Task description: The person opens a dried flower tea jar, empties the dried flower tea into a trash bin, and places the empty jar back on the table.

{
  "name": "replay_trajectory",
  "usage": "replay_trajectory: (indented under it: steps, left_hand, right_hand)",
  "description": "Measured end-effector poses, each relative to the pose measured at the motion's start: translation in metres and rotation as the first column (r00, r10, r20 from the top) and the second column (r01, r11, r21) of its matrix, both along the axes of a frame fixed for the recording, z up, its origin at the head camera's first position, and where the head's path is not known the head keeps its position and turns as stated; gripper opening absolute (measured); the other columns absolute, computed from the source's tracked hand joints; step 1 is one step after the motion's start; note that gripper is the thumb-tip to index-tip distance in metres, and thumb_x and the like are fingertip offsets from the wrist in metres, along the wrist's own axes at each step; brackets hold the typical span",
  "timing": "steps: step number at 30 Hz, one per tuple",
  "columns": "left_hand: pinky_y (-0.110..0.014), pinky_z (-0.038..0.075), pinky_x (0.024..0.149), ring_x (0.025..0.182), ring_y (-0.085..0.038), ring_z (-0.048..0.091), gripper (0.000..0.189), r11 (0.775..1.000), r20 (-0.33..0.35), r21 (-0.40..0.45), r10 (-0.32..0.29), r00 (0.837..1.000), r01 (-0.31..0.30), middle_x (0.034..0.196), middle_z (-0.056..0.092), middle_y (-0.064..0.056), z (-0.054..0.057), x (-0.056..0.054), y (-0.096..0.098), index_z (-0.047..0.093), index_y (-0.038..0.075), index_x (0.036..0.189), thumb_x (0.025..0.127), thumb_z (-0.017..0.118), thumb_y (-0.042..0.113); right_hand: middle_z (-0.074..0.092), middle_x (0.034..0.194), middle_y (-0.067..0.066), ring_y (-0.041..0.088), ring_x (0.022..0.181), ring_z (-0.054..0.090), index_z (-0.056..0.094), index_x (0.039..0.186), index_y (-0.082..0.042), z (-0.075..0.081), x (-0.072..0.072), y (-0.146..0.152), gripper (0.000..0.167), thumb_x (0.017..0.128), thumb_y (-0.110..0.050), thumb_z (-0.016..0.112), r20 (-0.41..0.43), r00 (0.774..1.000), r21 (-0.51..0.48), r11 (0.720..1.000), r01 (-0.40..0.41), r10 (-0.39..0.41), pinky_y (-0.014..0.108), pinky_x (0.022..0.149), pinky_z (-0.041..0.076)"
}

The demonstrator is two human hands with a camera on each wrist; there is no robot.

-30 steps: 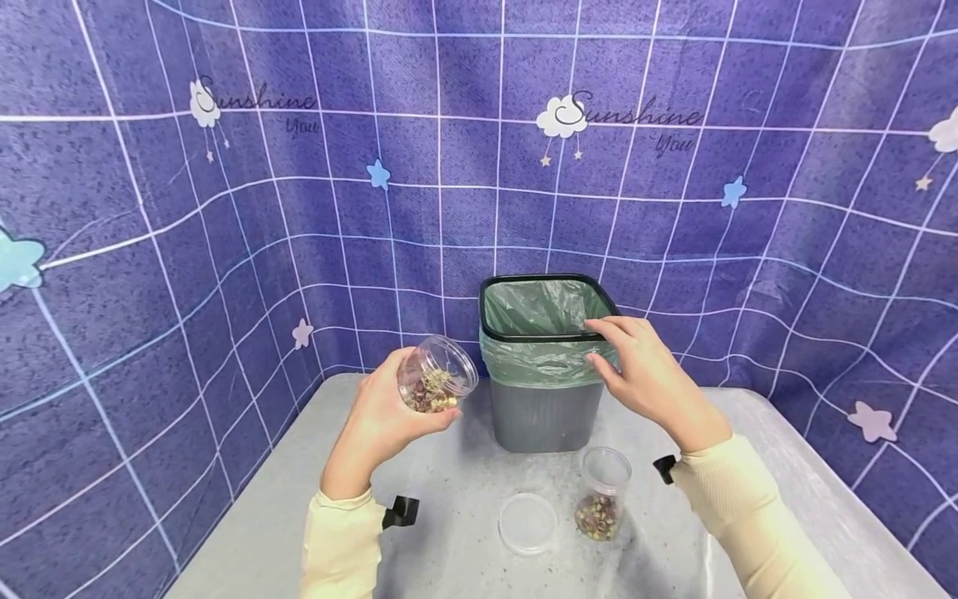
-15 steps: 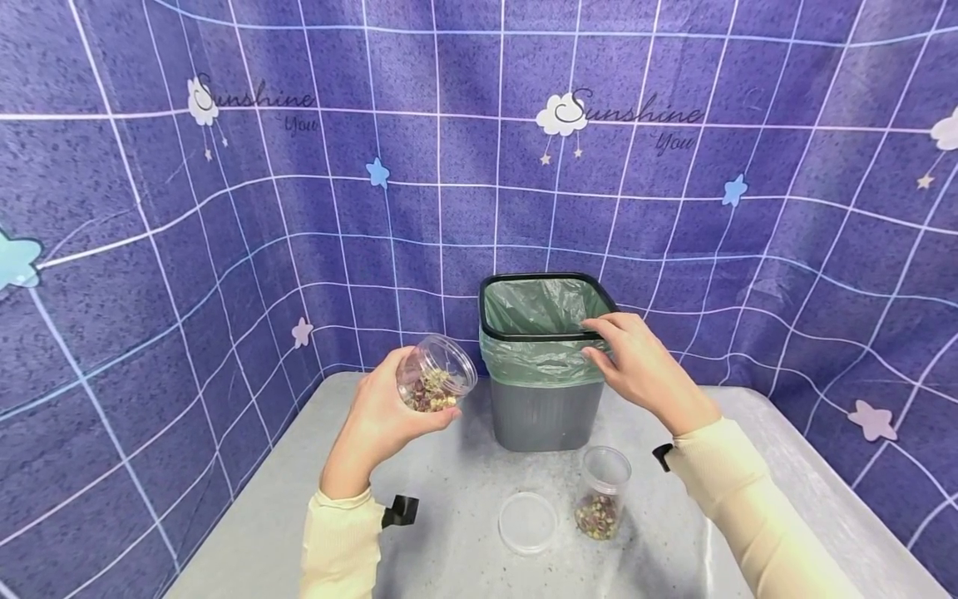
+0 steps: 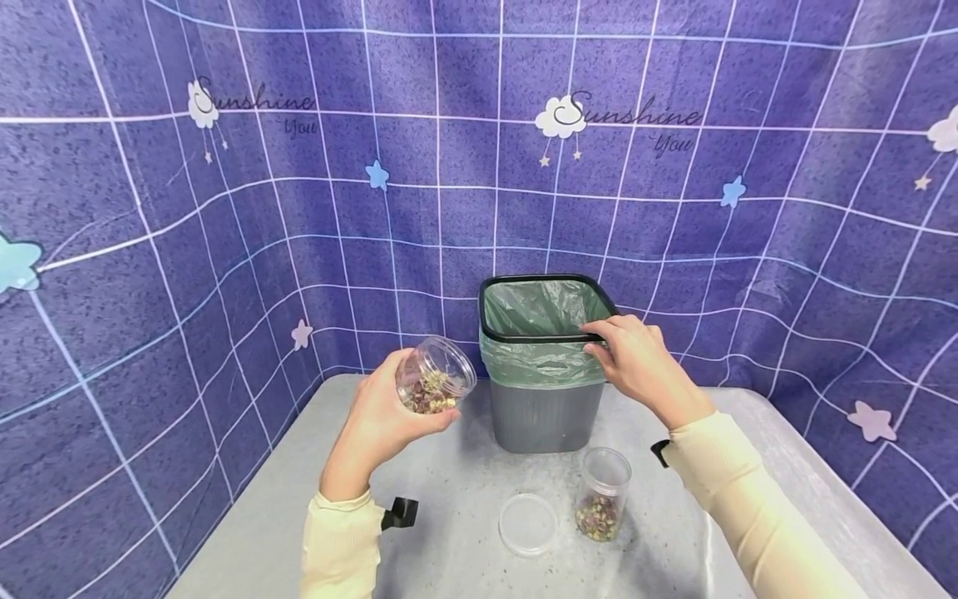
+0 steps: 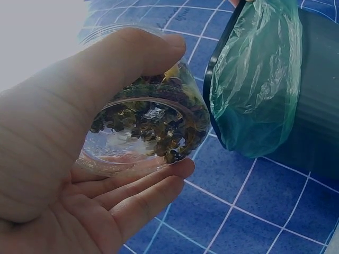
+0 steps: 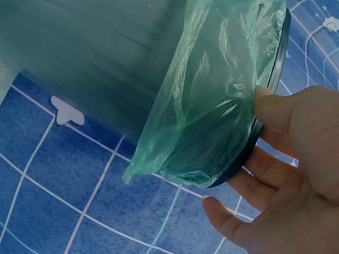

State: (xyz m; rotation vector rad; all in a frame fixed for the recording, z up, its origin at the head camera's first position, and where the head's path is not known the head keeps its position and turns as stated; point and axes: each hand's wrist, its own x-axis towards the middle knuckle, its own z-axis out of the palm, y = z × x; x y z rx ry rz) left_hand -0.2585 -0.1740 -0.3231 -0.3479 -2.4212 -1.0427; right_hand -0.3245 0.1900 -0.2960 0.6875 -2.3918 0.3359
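Purple gridded cloth [image 3: 464, 83] fills the upper frame. Left of centre, the left hand [image 3: 382, 420] grasps a tilted, partly filled jar [image 3: 436, 378]; right of centre, the right hand [image 3: 639, 358] pinches the lined bin [image 3: 546, 416] by its rim. Below, another jar [image 3: 601, 509] stands near a round lid [image 3: 528, 524].

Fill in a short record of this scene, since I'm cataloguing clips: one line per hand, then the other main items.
Left hand: holds a clear jar, tilted, open, partly filled with dried plant bits
Right hand: grips the black rim of the bin
Bin: grey, upright, with a green liner folded over its outside
Second jar: upright, open, similar contents
Lid: flat on the grey table, left of the second jar
Backdrop: purple-blue, gridded
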Motion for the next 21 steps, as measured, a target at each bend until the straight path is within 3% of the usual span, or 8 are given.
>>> replay_trajectory:
  steps: [4, 11, 21]
  left_hand:
    - [-0.049, 0.052, 0.095, 0.113, -0.03, 0.063, 0.093, 1.0, 0.009, 0.002, 0.002, 1.0, -0.002, 0.121, 0.07, -0.006, 0.0, 0.001, 0.0, 0.057, 0.013, 0.138, 0.06, 0.098, 0.044]
    - [-0.048, 0.053, 0.094, 0.111, -0.028, 0.064, 0.093, 1.0, 0.008, 0.02, -0.001, 1.0, 0.001, 0.121, 0.071, -0.006, -0.001, 0.001, -0.001, 0.057, 0.014, 0.138, 0.06, 0.098, 0.042]
    - [-0.048, 0.052, 0.094, 0.11, -0.028, 0.064, 0.091, 1.0, 0.007, 0.016, 0.0, 1.0, -0.001, 0.119, 0.071, -0.004, -0.001, 0.001, 0.002, 0.058, 0.014, 0.136, 0.059, 0.098, 0.042]
  right_hand:
    - [0.074, 0.106, 0.013, 0.042, 0.109, 0.063, 0.073, 0.12, -0.005, -0.001, -0.003, 0.0, 0.025, 0.096, -0.015, 0.071, -0.017, 1.0, -0.007, 1.0, -0.005, 0.005, 0.058, 0.077, 0.048]
    - [0.076, 0.099, 0.015, 0.041, 0.101, 0.063, 0.074, 0.111, 0.001, -0.004, -0.012, 0.001, 0.019, 0.095, -0.009, 0.072, -0.052, 0.996, -0.021, 0.997, -0.073, 0.072, 0.055, 0.089, 0.051]
    - [0.075, 0.09, 0.011, 0.036, 0.088, 0.062, 0.072, 0.097, 0.0, -0.002, -0.02, 0.003, 0.005, 0.094, -0.004, 0.071, -0.047, 0.99, -0.018, 0.991, -0.13, 0.129, 0.05, 0.085, 0.051]
